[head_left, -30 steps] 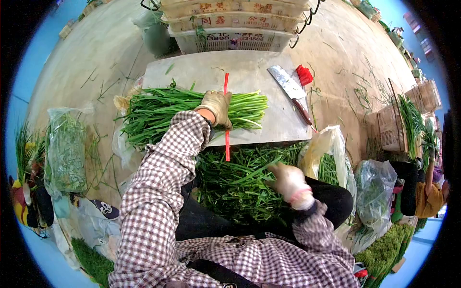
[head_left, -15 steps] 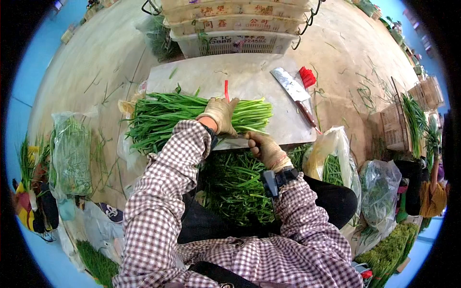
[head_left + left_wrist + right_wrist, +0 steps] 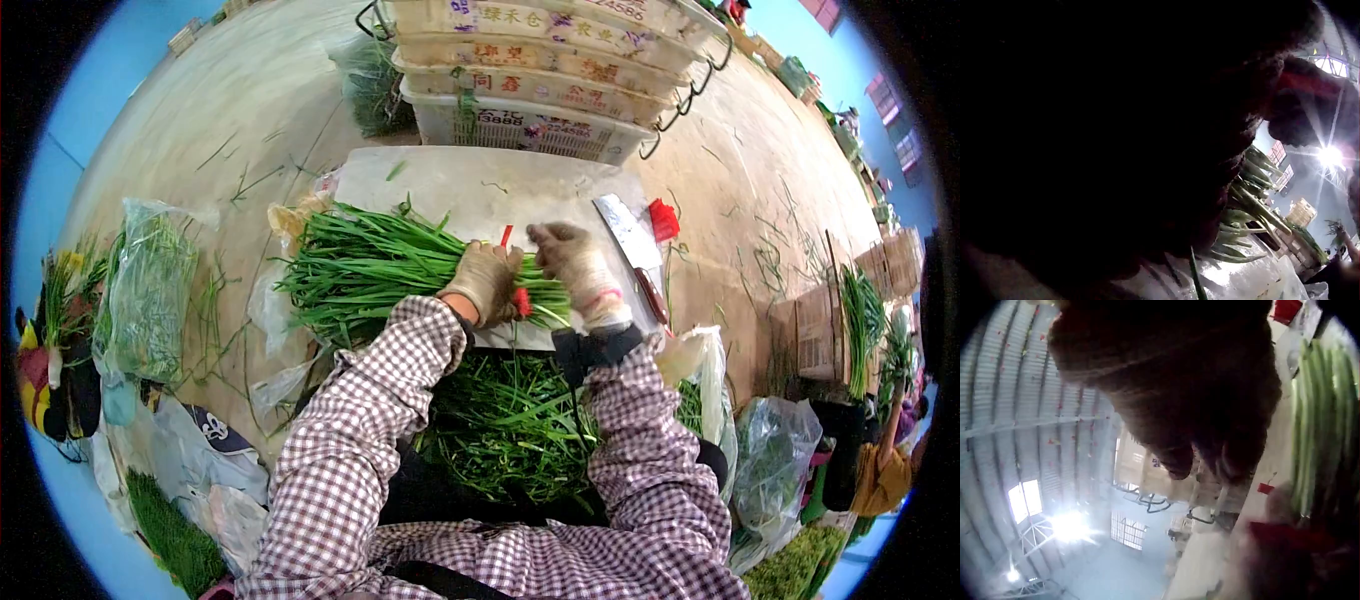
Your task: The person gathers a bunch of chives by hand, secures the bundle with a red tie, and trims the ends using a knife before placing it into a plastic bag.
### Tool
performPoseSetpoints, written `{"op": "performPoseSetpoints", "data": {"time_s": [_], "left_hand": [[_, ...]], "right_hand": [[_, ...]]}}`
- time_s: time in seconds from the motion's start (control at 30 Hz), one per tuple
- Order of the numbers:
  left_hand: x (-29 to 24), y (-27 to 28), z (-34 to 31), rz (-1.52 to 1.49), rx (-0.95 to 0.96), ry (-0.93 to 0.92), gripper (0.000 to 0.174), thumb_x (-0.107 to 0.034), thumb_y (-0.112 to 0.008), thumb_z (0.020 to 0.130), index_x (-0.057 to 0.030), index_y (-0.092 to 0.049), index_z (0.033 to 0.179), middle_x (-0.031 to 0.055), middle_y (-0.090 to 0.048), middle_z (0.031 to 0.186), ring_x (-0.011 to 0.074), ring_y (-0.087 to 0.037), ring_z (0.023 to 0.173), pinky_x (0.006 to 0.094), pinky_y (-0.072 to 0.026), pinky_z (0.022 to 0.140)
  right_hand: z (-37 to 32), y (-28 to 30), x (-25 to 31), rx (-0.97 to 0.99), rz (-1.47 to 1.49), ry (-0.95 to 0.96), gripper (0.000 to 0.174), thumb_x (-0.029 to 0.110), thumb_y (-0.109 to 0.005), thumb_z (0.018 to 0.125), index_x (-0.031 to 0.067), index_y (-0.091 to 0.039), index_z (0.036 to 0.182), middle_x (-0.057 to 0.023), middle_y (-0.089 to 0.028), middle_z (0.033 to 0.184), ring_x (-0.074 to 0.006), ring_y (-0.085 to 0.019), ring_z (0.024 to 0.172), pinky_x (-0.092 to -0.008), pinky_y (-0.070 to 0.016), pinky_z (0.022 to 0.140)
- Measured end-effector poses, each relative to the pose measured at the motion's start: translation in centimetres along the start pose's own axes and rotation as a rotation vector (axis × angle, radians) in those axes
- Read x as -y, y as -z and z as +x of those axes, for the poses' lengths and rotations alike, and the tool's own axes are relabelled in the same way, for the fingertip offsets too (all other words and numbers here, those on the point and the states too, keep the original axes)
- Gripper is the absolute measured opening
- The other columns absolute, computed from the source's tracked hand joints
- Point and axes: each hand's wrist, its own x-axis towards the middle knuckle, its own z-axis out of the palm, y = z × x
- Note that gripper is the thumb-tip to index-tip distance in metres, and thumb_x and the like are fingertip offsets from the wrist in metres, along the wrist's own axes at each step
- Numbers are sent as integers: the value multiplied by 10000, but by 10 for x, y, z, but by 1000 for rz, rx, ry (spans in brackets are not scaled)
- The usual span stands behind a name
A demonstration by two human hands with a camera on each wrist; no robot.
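Note:
A bundle of garlic chives [image 3: 385, 265] lies across the white board [image 3: 450, 180], leaves to the left and pale stems to the right. My gloved left hand [image 3: 482, 285] grips it near the stems. A red strip [image 3: 506, 236] runs under the bundle; its far end sticks out beyond the hand, and its near part is folded up by the left fingers. My gloved right hand [image 3: 578, 268] hovers over the pale stems, fingers loosely bent, with nothing visible between them in the right wrist view. The left wrist view is mostly dark, with some stems [image 3: 1250, 200] showing.
A cleaver [image 3: 632, 245] and a batch of red strips [image 3: 663, 220] lie at the board's right. Stacked crates [image 3: 540, 130] stand behind it. Loose greens [image 3: 510, 420] fill the space below the board. Bagged greens [image 3: 150, 300] stand at the left, plastic bags [image 3: 775, 465] at the right.
My right hand came up from the loose greens to the board's near edge, then rose over the stems. The strip's near end is now folded up by the left hand, which keeps its grip.

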Motion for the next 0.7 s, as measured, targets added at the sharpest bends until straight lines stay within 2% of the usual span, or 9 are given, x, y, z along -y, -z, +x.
{"op": "performPoseSetpoints", "data": {"time_s": [0.03,0.17,0.2,0.3,0.33,0.43,0.47,0.63,0.7], "left_hand": [[-1,15,-9,-53,8,-11,811,-483,-716,707,-30,-426,1314,90,-618,1057,239,-592,1001,344,-441,849],[0,-13,5,85,-71,33,754,-375,-686,755,-35,-418,1372,96,-610,1089,232,-560,1047,351,-412,881],[-2,-20,4,110,-129,40,684,-302,-655,786,-36,-418,1370,90,-592,1124,226,-533,1084,360,-384,925],[-3,-21,0,33,-157,32,614,-245,-617,810,-42,-428,1358,77,-564,1163,228,-514,1110,371,-339,992],[-3,-25,0,37,-180,26,618,-291,-646,782,-51,-452,1318,84,-569,1150,232,-518,1106,381,-337,993],[-4,-33,-3,23,-241,27,650,-390,-708,720,-68,-494,1243,99,-576,1126,238,-521,1106,402,-320,1012],[-5,-36,-2,-2,-252,48,668,-397,-711,714,-67,-487,1250,98,-573,1127,236,-516,1112,402,-308,1029],[-14,-77,2,36,-493,204,772,-446,-733,687,-83,-448,1306,80,-546,1193,212,-473,1180,392,-265,1081],[-23,-50,-15,46,-370,269,731,-435,-687,738,-104,-431,1337,64,-540,1210,209,-469,1189,378,-263,1084]], "right_hand": [[14,5,5,-90,-75,84,411,367,-635,878,-1,-667,1059,-162,-700,962,-267,-670,889,-349,-506,812],[87,-10,-23,158,-563,176,383,303,-643,870,32,-641,1140,-134,-685,1081,-287,-666,941,-359,-503,844],[93,-13,-27,279,-554,264,282,189,-614,900,17,-637,1122,-101,-702,990,-200,-665,883,-306,-522,778],[142,-24,-69,301,217,-72,215,165,-569,926,29,-644,1075,-83,-693,923,-196,-664,801,-323,-531,715],[129,-17,-46,245,139,-171,178,138,-530,948,29,-646,1027,-66,-675,869,-179,-647,732,-323,-528,663],[104,-12,-35,166,324,-158,168,115,-534,951,18,-642,1037,-58,-671,856,-164,-632,724,-324,-526,674],[99,-13,-50,175,376,-1,163,88,-557,939,1,-650,1041,-46,-679,870,-165,-635,753,-322,-529,715],[20,-16,-13,64,-555,338,224,57,-601,863,36,-672,1075,-88,-716,966,-224,-670,863,-314,-519,807],[-5,-22,-23,16,-735,561,221,84,-601,846,87,-688,1049,-92,-710,967,-261,-672,877,-343,-519,808]]}}
